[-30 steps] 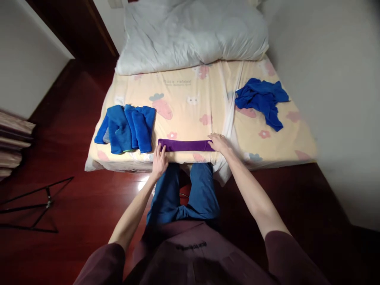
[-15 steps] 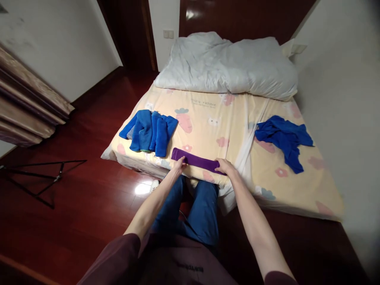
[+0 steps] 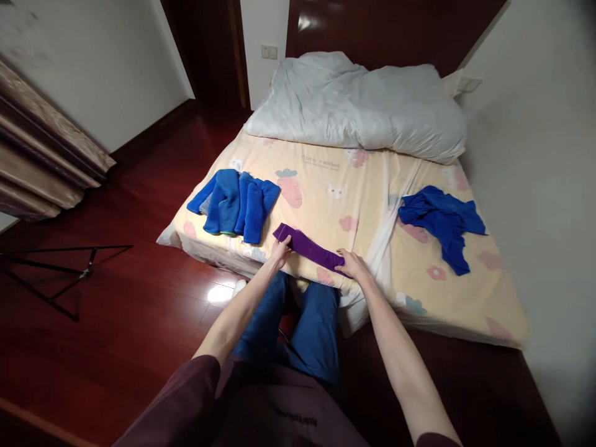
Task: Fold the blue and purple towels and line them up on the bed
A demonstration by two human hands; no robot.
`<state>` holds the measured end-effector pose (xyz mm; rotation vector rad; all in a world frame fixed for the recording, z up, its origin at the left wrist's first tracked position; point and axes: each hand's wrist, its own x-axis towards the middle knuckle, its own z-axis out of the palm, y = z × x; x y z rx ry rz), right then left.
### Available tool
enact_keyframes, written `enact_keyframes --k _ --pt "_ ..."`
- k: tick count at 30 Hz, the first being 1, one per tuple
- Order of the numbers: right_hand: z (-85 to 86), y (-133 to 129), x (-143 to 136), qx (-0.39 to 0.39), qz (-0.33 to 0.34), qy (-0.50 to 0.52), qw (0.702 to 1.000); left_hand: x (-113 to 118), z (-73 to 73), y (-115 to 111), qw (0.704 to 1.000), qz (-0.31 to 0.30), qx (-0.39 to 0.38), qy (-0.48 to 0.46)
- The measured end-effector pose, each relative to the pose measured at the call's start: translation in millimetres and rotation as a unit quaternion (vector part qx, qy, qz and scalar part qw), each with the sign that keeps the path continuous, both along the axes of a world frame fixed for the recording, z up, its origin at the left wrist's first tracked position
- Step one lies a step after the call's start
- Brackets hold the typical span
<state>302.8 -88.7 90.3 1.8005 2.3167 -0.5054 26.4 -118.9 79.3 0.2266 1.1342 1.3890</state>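
Observation:
A purple cloth (image 3: 310,248), folded into a long narrow strip, lies at the front edge of the bed (image 3: 321,198). My left hand (image 3: 281,251) grips its left part, thumb on top. At the strip's right end my right hand (image 3: 350,264) is closed on it, and that end is partly hidden by the fingers. Left of the strip lie blue fleece garments (image 3: 233,205) with their sleeves folded in. A crumpled blue garment (image 3: 440,220) rests on the right side of the bed.
A bunched white quilt (image 3: 358,108) fills the head of the bed, before a dark headboard (image 3: 391,31). Black tripod legs (image 3: 69,273) stand on the red floor at the left, near a curtain (image 3: 41,149). A wall (image 3: 549,155) bounds the bed's right side.
The purple strip has become narrower, and its left end now slants up a little. Both hands keep their hold on it. The view has shifted slightly.

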Motion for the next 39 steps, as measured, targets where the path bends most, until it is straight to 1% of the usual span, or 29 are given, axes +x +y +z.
enact_keyframes --k 3,7,10,12,15,18,20,22,25,28,32,34,36,39 --pt "3.5 -4.0 -0.3 -0.010 -0.006 0.002 1.000 -0.6 12.5 2.8 0.999 0.010 0.010 0.033" --pt "13.8 -9.8 -5.2 -0.005 -0.018 0.038 0.999 -4.6 31.4 11.4 0.993 -0.012 0.081 0.083" --pt "22.2 -12.5 -15.0 0.006 -0.020 0.120 0.993 -12.9 52.4 22.9 0.979 -0.042 0.161 0.117" --pt "27.2 -12.3 -27.5 0.024 -0.012 0.178 0.984 -21.7 71.7 32.4 0.962 -0.054 0.223 0.149" --pt "33.4 -9.0 -58.0 0.044 0.014 0.236 0.971 -40.0 106.2 46.0 0.924 -0.070 0.308 0.214" --pt "38.7 -3.5 -100.3 0.055 0.027 0.285 0.957 -62.6 142.3 53.3 0.885 -0.101 0.364 0.273" --pt "42.8 0.0 -131.9 0.065 0.019 0.304 0.950 -79.1 164.7 52.8 0.864 -0.116 0.384 0.306" --pt "48.1 2.9 -164.2 0.062 0.017 0.318 0.946 -96.3 184.1 48.3 0.848 -0.125 0.391 0.335" --pt "58.2 4.8 -212.5 0.053 0.030 0.344 0.937 -124.4 204.5 37.3 0.830 -0.130 0.392 0.375" --pt "67.9 3.8 -257.8 0.053 0.049 0.358 0.931 -156.2 213.0 25.9 0.816 -0.114 0.387 0.414" --pt "72.4 1.6 -309.1 0.038 0.082 0.366 0.926 -198.8 214.0 15.7 0.802 -0.076 0.375 0.460" --pt "69.7 2.7 -329.9 0.033 0.094 0.373 0.922 -215.7 213.7 13.0 0.791 -0.060 0.368 0.484" --pt "64.3 5.8 -346.7 0.037 0.104 0.378 0.919 -227.8 213.0 10.7 0.780 -0.052 0.363 0.507" --pt "53.7 11.9 -362.7 0.041 0.116 0.364 0.923 -238.7 208.6 6.8 0.774 -0.072 0.346 0.525"
